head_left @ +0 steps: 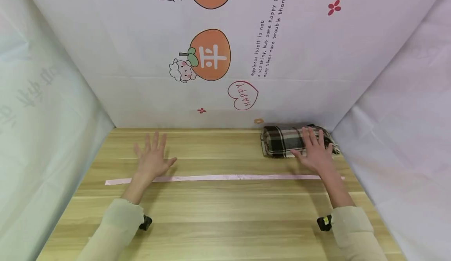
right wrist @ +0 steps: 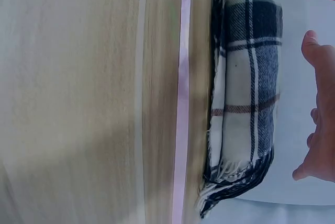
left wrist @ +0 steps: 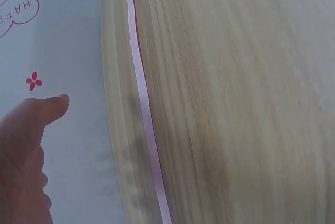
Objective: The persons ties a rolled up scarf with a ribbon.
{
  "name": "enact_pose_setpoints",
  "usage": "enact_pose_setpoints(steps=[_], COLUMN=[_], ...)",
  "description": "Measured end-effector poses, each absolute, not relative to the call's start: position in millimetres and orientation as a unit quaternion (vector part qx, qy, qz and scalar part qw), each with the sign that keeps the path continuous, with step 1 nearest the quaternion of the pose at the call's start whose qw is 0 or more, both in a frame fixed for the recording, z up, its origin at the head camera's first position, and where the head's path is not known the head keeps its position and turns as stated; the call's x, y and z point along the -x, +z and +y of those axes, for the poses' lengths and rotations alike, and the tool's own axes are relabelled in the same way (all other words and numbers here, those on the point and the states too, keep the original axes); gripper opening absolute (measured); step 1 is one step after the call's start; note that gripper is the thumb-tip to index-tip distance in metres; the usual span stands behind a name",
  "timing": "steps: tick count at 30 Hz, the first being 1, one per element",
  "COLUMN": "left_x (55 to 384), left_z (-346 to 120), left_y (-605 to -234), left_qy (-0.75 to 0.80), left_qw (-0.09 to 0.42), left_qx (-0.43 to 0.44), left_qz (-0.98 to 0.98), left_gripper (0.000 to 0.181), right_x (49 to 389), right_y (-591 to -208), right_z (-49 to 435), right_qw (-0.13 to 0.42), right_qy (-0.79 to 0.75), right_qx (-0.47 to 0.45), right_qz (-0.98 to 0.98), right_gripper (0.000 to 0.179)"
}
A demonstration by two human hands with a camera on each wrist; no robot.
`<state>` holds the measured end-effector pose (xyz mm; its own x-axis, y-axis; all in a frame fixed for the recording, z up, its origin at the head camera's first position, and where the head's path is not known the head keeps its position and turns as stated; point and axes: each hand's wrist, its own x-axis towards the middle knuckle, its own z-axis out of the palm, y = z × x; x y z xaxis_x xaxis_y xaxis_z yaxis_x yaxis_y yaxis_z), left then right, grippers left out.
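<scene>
A rolled plaid scarf (head_left: 282, 141) in black, white, grey and brown lies at the back right of the wooden table (head_left: 218, 214), against the back wall. Its fringed end (right wrist: 227, 185) shows in the right wrist view. Over the scarf in the head view is my right hand (head_left: 317, 155), fingers spread and straight, holding nothing; the right wrist view shows the hand raised apart from the cloth. On the left side, my left hand (head_left: 152, 161) hovers above the table with fingers spread, also holding nothing. Its thumb (left wrist: 52, 110) sticks out in the left wrist view.
A pink tape strip (head_left: 225, 177) runs across the table in front of the scarf. White printed sheeting (head_left: 299, 57) forms the back wall, and pale sheets (head_left: 46, 96) enclose both sides. Dark wrist devices (head_left: 145, 222) sit at both cuffs.
</scene>
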<state>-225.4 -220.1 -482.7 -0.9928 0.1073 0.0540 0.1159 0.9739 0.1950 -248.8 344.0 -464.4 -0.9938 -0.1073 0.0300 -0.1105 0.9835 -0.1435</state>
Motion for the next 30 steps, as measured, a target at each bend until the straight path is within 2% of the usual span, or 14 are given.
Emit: enact_pose_setpoints(steps=[5,15,23,30], left_x=[226,233,239,248], left_z=[-214,-196,-157,-116], left_y=[-490,-490,-498,-506], left_qy=[-0.102,-0.144,-0.230,-0.344], left_qw=[0.014,-0.003,-0.011,-0.048], left_qx=[0.057,0.058,0.101,0.141], left_qz=[-0.993,-0.988,-0.968,-0.927], left_gripper=[0.101,0.102,0.094,0.091], right_x=[249,254,255,258], right_y=[-464,-459,-456,-456], right_z=[346,353,366,370], right_qw=[0.002,0.024,0.031,0.026], right_qy=[0.072,0.090,0.099,0.098], right_qx=[-0.054,-0.066,-0.076,-0.085], right_qz=[-0.996,-0.993,-0.992,-0.991], right_gripper=[0.097,0.095,0.083,0.077])
